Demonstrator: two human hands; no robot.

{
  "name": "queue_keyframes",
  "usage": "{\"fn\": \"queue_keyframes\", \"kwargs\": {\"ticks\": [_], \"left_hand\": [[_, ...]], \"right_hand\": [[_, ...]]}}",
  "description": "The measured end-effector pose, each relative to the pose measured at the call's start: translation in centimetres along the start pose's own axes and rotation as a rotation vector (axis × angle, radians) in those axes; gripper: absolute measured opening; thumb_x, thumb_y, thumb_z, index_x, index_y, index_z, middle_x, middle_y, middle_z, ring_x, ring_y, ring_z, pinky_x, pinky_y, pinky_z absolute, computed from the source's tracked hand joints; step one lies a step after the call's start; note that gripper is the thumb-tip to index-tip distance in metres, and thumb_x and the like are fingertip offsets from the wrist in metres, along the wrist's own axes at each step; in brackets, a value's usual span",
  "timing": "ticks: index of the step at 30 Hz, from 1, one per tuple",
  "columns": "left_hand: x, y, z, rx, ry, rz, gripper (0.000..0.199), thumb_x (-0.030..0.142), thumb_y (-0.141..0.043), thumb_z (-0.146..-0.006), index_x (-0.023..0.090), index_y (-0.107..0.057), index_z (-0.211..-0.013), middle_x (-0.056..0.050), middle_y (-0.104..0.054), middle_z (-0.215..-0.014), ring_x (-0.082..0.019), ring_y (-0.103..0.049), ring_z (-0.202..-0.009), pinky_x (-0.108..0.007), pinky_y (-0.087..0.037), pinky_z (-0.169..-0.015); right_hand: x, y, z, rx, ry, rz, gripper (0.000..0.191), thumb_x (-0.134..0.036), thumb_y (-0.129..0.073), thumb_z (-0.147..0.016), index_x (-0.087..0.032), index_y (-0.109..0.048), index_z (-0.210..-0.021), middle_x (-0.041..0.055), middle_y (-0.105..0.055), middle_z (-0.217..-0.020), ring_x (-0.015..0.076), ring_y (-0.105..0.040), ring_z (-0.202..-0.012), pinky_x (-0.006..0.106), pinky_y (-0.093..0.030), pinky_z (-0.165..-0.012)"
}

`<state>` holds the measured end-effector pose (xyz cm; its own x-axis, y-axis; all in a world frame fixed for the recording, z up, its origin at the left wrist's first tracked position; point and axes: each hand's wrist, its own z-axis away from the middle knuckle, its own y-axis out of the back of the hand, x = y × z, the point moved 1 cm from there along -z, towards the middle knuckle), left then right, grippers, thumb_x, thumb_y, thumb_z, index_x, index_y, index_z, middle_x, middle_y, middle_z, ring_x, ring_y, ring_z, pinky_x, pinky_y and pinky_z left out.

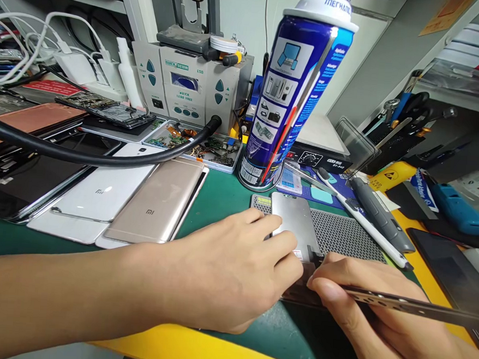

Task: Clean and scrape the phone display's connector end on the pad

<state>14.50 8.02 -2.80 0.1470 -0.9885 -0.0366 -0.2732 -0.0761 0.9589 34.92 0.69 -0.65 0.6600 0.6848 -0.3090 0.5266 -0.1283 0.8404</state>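
A silver-backed phone screen (296, 219) lies partly on a perforated grey mat (342, 233), with a dark flex end towards me. My left hand (237, 267) reaches across from the left, fingers curled over this end of the screen and gripping it; its fingertips are partly hidden. Close beside it on the right, my right hand (378, 309) pinches dark metal tweezers (403, 304) between thumb and fingers. Their tips are at the screen's dark lower end, where the exact contact is hidden by my fingers.
A tall blue spray can (297, 90) stands just behind the screen. Phone back covers (151, 206) lie at left under a thick black hose (101, 160). A hot-air station (192, 83) is at the back. A white pen-like tool (363, 226) and grey-handled knife (380, 216) lie right.
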Motion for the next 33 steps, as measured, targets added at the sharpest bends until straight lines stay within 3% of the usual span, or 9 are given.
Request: {"fn": "queue_keyframes", "kwargs": {"ticks": [7, 14, 22, 27, 33], "left_hand": [[-0.09, -0.01, 0.02, 0.002, 0.000, -0.006, 0.020, 0.018, -0.058, -0.097, 0.010, -0.068, -0.112, -0.015, -0.067, -0.114, -0.036, -0.062, -0.104, -0.052, -0.052, -0.095], [-0.08, 0.02, 0.04, 0.000, -0.001, -0.004, 0.019, 0.018, -0.058, -0.097, 0.010, -0.068, -0.112, -0.014, -0.067, -0.112, -0.035, -0.062, -0.102, -0.052, -0.052, -0.095], [-0.14, -0.11, -0.04, -0.006, 0.000, -0.003, 0.019, 0.018, -0.059, -0.096, 0.011, -0.067, -0.111, -0.014, -0.067, -0.110, -0.034, -0.061, -0.101, -0.051, -0.052, -0.095], [-0.17, -0.09, -0.09, 0.002, -0.003, -0.006, 0.018, 0.019, -0.060, -0.095, 0.011, -0.067, -0.110, -0.014, -0.067, -0.108, -0.033, -0.062, -0.101, -0.050, -0.052, -0.097], [-0.23, -0.01, -0.03, 0.005, -0.006, -0.003, 0.019, 0.018, -0.058, -0.096, 0.011, -0.068, -0.111, -0.015, -0.068, -0.113, -0.034, -0.062, -0.104, -0.051, -0.052, -0.098]], "right_hand": [[0.13, 0.20, 0.10, -0.010, -0.001, -0.002, 0.028, -0.023, -0.034, -0.118, -0.026, -0.045, -0.093, 0.0050, -0.075, -0.082, 0.0186, -0.075, -0.069, 0.029, -0.054, -0.057], [0.17, 0.15, 0.14, -0.022, -0.013, -0.029, 0.029, -0.028, -0.035, -0.119, -0.026, -0.045, -0.092, 0.0017, -0.070, -0.073, 0.0182, -0.074, -0.069, 0.027, -0.051, -0.055], [0.35, -0.04, 0.31, -0.044, -0.009, -0.014, 0.029, -0.028, -0.034, -0.119, -0.025, -0.048, -0.095, 0.0060, -0.075, -0.084, 0.0184, -0.075, -0.072, 0.027, -0.051, -0.056], [0.38, 0.03, 0.39, -0.075, -0.009, -0.042, 0.024, -0.023, -0.036, -0.118, -0.021, -0.056, -0.106, 0.0053, -0.074, -0.082, 0.0177, -0.073, -0.067, 0.027, -0.053, -0.058], [0.60, 0.21, 0.33, -0.121, -0.004, -0.088, 0.019, -0.012, -0.042, -0.111, -0.019, -0.058, -0.105, 0.0035, -0.069, -0.077, 0.0165, -0.068, -0.063, 0.027, -0.053, -0.058]]}}
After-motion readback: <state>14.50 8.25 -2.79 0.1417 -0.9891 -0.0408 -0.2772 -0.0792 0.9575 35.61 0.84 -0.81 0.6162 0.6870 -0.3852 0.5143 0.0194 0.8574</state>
